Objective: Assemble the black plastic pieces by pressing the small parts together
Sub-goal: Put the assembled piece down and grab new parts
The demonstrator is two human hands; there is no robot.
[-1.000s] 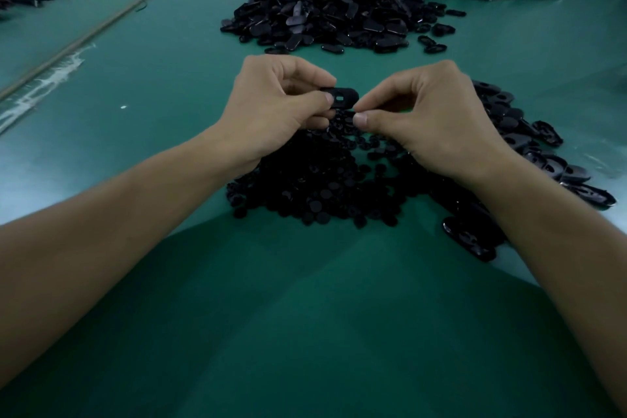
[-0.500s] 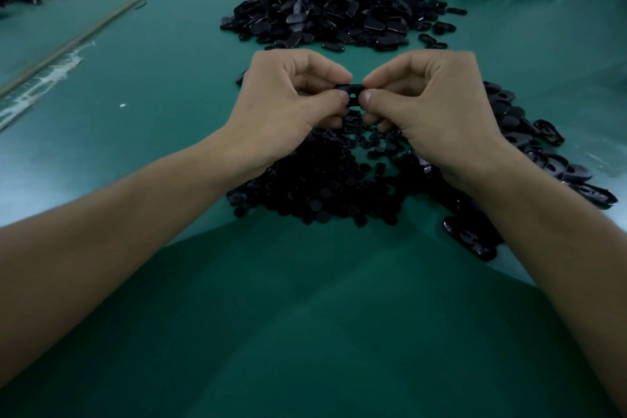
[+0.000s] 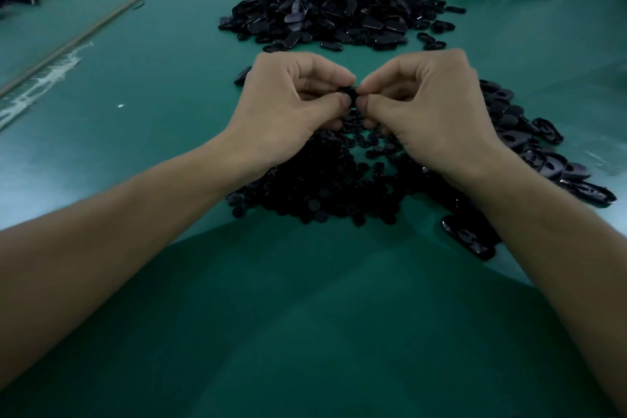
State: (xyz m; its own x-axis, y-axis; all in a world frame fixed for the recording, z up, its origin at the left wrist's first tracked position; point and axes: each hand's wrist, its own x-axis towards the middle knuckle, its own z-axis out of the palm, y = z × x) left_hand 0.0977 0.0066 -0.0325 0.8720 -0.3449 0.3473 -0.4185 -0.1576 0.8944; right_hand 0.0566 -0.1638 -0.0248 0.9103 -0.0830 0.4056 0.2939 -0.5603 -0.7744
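Both hands, the left hand (image 3: 288,105) and the right hand (image 3: 427,105), pinch one small black piece (image 3: 351,93) between curled fingers and thumbs. A heap of small black parts (image 3: 322,187) lies on the green desk (image 3: 305,316) at 6 o'clock from them.

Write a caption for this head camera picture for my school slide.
Left hand and right hand pinch one small black piece above a pile of black parts on a green table.
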